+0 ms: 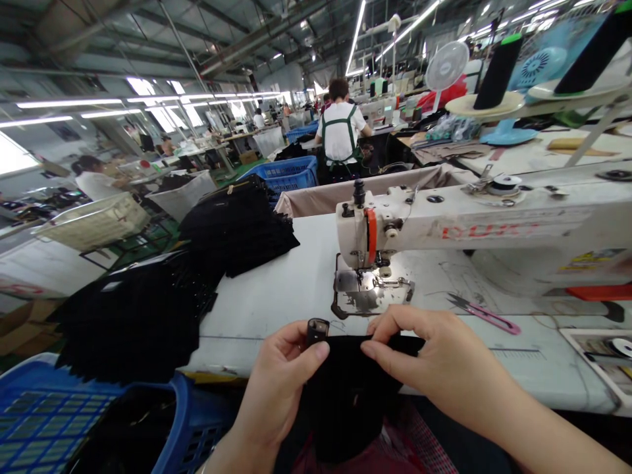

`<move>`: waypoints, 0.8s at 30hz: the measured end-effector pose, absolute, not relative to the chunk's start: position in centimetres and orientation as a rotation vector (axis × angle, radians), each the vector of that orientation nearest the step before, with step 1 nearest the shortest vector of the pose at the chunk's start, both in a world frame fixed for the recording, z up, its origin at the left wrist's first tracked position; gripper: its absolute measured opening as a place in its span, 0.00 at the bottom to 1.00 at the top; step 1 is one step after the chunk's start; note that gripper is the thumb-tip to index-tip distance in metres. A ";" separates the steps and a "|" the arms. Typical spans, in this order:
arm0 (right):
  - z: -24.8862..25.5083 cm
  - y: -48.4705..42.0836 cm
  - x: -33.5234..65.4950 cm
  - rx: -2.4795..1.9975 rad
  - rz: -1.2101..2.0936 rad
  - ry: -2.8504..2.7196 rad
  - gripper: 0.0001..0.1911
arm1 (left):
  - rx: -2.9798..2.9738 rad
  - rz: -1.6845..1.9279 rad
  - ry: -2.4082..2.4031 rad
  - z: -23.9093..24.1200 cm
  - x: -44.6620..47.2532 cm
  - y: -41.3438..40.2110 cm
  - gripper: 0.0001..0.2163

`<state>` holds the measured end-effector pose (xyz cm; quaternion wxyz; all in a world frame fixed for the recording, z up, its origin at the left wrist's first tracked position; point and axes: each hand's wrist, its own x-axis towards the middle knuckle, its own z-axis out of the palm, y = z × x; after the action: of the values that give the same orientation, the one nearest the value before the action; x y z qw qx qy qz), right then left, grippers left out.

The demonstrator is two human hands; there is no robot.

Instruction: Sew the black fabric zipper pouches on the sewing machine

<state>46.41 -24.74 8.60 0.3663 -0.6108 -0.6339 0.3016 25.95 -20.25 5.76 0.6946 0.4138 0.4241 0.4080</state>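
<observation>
A piece of black fabric [345, 395] hangs between my hands in front of the sewing table. My left hand [279, 375] pinches its upper left corner, together with a small dark piece with a rounded end [317, 330]; I cannot make out exactly what that piece is. Thumb and fingers of my right hand [424, 342] are closed on the fabric's top edge, farther right. Just beyond the hands stands a white sewing machine [415, 217], its needle area over a metal plate [368, 299]. The fabric is apart from the needle.
Pink-handled thread snips [486, 315] lie right of the plate. Stacks of black pieces [133, 316] cover the table's left side, above a blue basket [185, 421]. Thread cones [498, 72] stand at the back right. A co-worker [340, 128] sits ahead, facing away.
</observation>
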 end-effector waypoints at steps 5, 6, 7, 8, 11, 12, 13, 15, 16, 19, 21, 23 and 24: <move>8.3 -24.7 46.6 -1.582 0.784 -1.652 0.08 | 0.905 0.905 0.947 5.5 25.8 -20.2 0.13; 8.3 -24.6 46.6 -1.578 0.786 -1.656 0.08 | 0.905 0.905 0.944 5.5 25.8 -20.2 0.13; 8.2 -24.6 46.6 -1.571 0.789 -1.661 0.08 | 0.904 0.902 0.940 5.5 25.9 -20.1 0.13; 8.1 -24.6 46.7 -1.565 0.793 -1.665 0.07 | 0.904 0.901 0.936 5.5 25.9 -20.2 0.13; 8.0 -24.6 46.8 -1.553 0.803 -1.670 0.07 | 0.892 0.912 0.922 5.5 26.0 -20.2 0.13; 7.9 -24.6 46.8 -1.551 0.809 -1.671 0.07 | 0.883 0.912 0.914 5.6 26.0 -20.3 0.13; 7.9 -24.7 46.8 -1.548 0.814 -1.673 0.07 | 0.874 0.909 0.907 5.5 26.0 -20.3 0.13; 7.9 -24.7 46.8 -1.544 0.821 -1.676 0.07 | 0.850 0.897 0.899 5.5 26.1 -20.3 0.13; 7.9 -24.7 46.9 -1.545 0.824 -1.677 0.07 | 0.837 0.889 0.899 5.5 26.0 -20.3 0.13; 7.9 -24.8 46.8 -1.542 0.826 -1.675 0.07 | 0.800 0.874 0.898 5.5 26.0 -20.3 0.12; 7.9 -24.7 46.8 -1.539 0.829 -1.677 0.07 | 0.785 0.866 0.892 5.7 26.0 -20.4 0.12; 7.9 -24.7 46.7 -1.538 0.831 -1.680 0.07 | 0.776 0.864 0.883 5.9 26.0 -20.4 0.11; 7.8 -24.7 46.7 -1.538 0.833 -1.680 0.07 | 0.772 0.863 0.879 5.9 26.1 -20.5 0.11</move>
<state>46.73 -24.68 7.85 0.3507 -0.5940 -0.6486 0.3217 26.11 -20.50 5.88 0.7474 0.3529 0.4017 0.3943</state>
